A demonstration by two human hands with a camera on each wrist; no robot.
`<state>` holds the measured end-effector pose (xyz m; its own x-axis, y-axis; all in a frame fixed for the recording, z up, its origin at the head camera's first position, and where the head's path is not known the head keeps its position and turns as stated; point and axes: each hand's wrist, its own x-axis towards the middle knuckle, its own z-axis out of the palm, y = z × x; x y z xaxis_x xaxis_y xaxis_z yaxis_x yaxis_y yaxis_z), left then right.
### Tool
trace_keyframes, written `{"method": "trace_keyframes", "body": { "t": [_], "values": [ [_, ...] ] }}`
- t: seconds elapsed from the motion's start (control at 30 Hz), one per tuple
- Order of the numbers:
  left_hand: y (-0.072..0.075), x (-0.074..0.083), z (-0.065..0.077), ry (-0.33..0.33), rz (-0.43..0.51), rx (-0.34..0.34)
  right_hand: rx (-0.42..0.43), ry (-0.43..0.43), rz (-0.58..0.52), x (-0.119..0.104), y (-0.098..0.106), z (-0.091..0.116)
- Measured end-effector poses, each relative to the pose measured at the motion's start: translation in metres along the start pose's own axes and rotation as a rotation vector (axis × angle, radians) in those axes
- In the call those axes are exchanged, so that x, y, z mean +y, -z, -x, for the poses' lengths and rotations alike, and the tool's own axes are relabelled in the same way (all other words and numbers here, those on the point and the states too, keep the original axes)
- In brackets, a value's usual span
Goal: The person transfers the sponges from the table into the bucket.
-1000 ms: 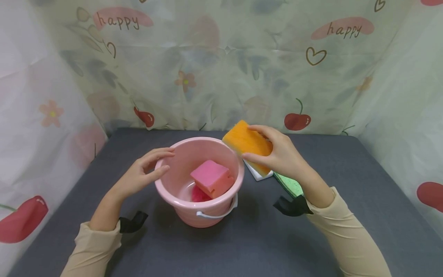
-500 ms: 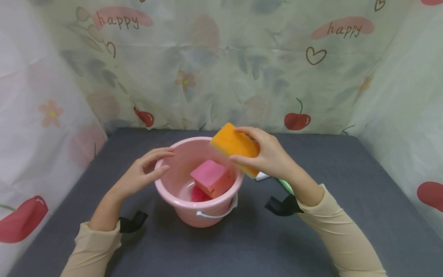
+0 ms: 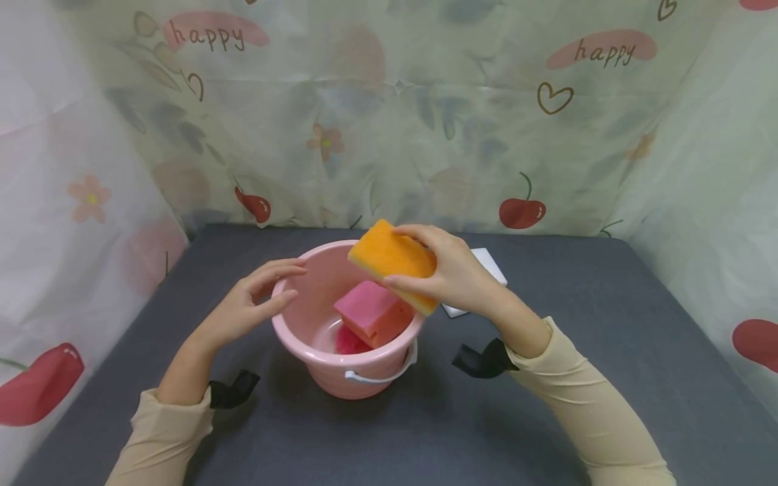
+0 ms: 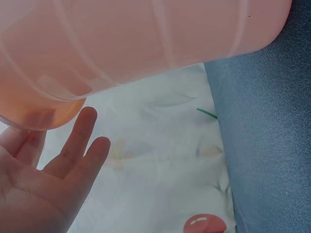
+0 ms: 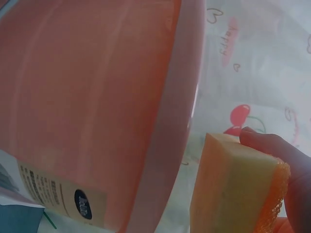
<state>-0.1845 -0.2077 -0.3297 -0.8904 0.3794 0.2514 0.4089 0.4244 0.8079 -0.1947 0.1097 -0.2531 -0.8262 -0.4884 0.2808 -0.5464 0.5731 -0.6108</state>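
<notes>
My right hand point(image 3: 452, 273) pinches an orange sponge point(image 3: 395, 253) between thumb and fingers, tilted over the right side of a pink bucket point(image 3: 304, 346). In the right wrist view the sponge point(image 5: 233, 189) shows pale foam and an orange mesh face, beside the bucket's rim. Inside the bucket a pink sponge block point(image 3: 371, 307) leans on something red and fluffy point(image 3: 349, 342), mostly hidden. My left hand point(image 3: 249, 304) is at the left rim, fingers spread and holding nothing. In the left wrist view the fingers point(image 4: 85, 126) are by the rim; whether they touch it I cannot tell.
A white flat piece point(image 3: 489, 264) lies on the dark tabletop point(image 3: 595, 324), partly behind my right hand. The bucket's white handle point(image 3: 389, 373) hangs down at its front. Patterned cloth walls point(image 3: 395, 135) enclose the table's back and sides.
My right hand has carried the orange sponge leftward from beside the rim to over the bucket. More of the white piece shows; the green piece is now hidden. The left hand stays put.
</notes>
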Motion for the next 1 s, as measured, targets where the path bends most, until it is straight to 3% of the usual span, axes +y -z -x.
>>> {"method": "trace_keyframes", "body": {
  "t": [0.5,1.0],
  "values": [
    [0.000,0.002,0.000,-0.023,0.021,-0.007,-0.065,0.010,-0.009,-0.008,-0.017,-0.011],
    [0.001,0.000,-0.001,-0.037,0.005,-0.005,-0.132,0.084,0.002,-0.016,-0.039,-0.016]
  ]
}}
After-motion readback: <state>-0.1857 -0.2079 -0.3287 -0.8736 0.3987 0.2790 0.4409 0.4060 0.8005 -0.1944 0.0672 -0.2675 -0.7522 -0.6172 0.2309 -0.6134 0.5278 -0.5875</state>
